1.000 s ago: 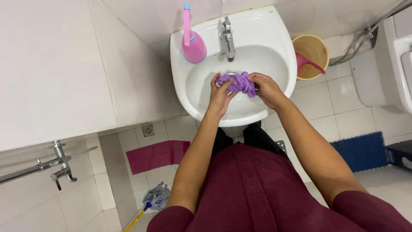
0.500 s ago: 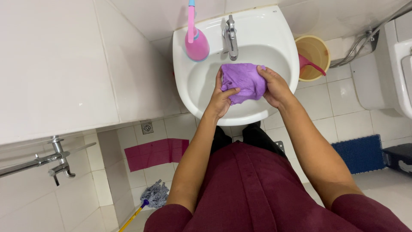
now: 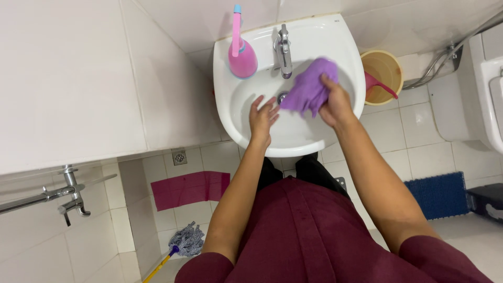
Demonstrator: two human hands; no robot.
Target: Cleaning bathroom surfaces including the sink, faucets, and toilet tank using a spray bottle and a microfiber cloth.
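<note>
My right hand (image 3: 335, 105) grips a purple cloth (image 3: 309, 88), bunched between thumb and fingers over the white sink (image 3: 325, 42), just to the right of the drain hole at the bottom of the basin. The cloth is a soft lilac purple, crumpled into loose folds; its upper part fans out wide and reaches up toward the back of the sink, beside the spout of the chrome tap (image 3: 283, 50), while its lower part narrows into a gathered tail that hangs from my grip. Its surface looks matte and slightly ribbed. Whether it is wet I cannot tell.

My left hand (image 3: 263, 116) is released and holds nothing: the fingers are spread and slightly curled, hovering inside the sink on the left of the drain, with the fingertips near the lower edge of the cloth. Whether they touch it I cannot tell.

On the back rim of the sink, left of the tap, stands a pink brush holder (image 3: 242, 57) with a pink handle rising from it. On the floor to the right of the sink sits a yellow bucket (image 3: 378, 63) with a pink scoop (image 3: 385, 86) in it. Below the sink to the left, a pink mat (image 3: 189, 188) lies on the tiles, and a mop (image 3: 184, 242) with a yellow handle lies beyond it.
</note>
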